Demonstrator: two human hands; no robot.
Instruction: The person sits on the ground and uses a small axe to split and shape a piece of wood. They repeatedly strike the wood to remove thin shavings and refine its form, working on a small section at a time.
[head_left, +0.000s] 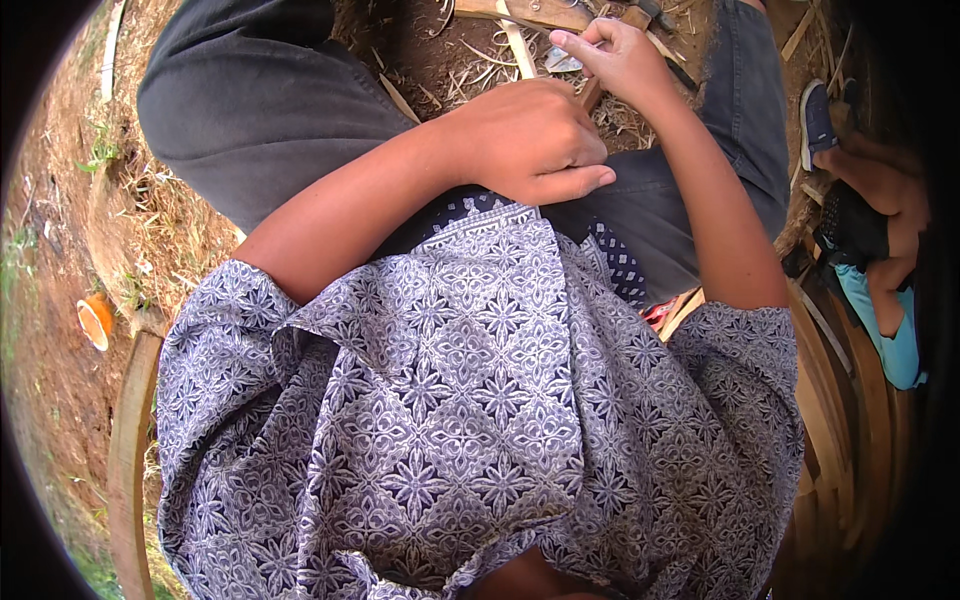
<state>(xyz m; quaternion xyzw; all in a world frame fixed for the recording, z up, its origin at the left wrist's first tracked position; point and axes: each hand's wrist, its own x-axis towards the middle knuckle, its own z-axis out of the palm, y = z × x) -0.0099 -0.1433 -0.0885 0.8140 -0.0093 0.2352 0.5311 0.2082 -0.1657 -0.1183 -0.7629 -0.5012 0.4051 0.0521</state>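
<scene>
My left hand (530,140) is curled into a fist and rests on my lap, on the dark trousers (250,110). I cannot tell whether anything is inside the fist. Just beyond it, my right hand (615,55) pinches a thin wooden stick (592,95) that slants down toward the left fist. A small shiny piece (562,62) shows at the right fingertips. My patterned blue-and-white shirt (470,400) fills the lower part of the view and hides the rest of my lap.
Wooden strips (520,40) and dry shavings lie on the dirt between my knees. An orange cup (95,320) sits on the ground at left, near a curved wooden board (130,450). At right, another person's blue shoe (815,120) and stacked curved wood (850,400).
</scene>
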